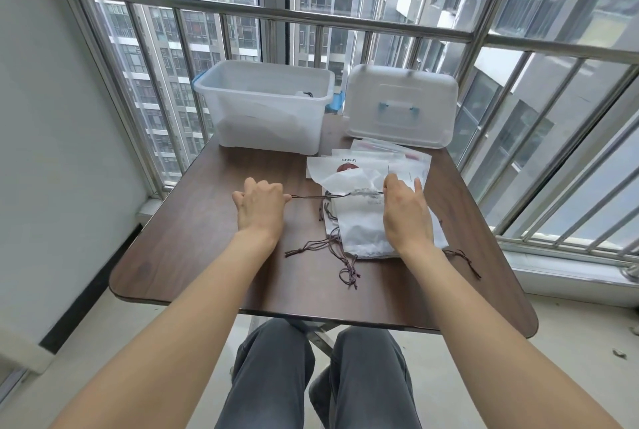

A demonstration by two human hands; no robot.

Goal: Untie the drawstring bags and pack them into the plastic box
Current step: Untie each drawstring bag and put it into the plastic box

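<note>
Head view, left hand (258, 208): we curl our fingers on the dark cord (313, 196), drawing it taut leftward to loosen the closure.
Right hand (406, 209): we pinch the cord's other end at the top drawstring bag (359, 221), anchoring the stack on the table (207, 256).
Plastic box (264, 105): open at the far edge, its lid (401, 104) beside it, ready for packing.

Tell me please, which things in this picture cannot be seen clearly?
- Head view: contents of the plastic box, blurred by its frosted walls.
- Head view: lower bags in the stack, covered by the top bag and the right hand.
- Head view: grip of the left hand on the drawstring, hidden behind its knuckles.
</note>
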